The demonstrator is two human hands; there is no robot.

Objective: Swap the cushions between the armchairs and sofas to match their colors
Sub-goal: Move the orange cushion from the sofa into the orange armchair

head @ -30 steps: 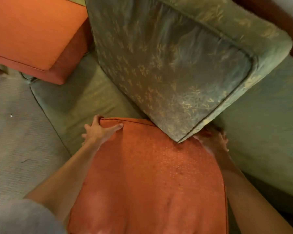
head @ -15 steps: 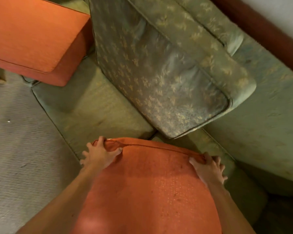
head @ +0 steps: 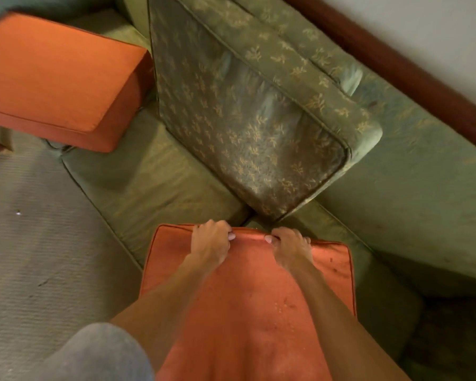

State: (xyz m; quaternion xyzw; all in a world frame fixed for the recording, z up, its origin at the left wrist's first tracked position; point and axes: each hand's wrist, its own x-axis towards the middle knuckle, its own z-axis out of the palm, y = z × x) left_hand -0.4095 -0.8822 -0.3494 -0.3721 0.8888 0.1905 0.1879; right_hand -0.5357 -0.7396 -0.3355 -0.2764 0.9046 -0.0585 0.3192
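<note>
An orange cushion is held in front of me, over the front of the green sofa seat. My left hand and my right hand both grip its far top edge, fingers curled over the piping, close together near the middle. A green leaf-patterned cushion leans tilted against the sofa back, its lower corner just beyond my hands. A second orange cushion lies on the sofa seat at the upper left.
Grey ribbed carpet covers the floor at left. A dark wooden rail runs behind the sofa along a white wall. A green sofa arm sits at lower right. My grey-clad knee shows at the bottom.
My hands slid from the cushion's top corners toward the middle of its edge. The orange cushion has come away from the green cushion's corner.
</note>
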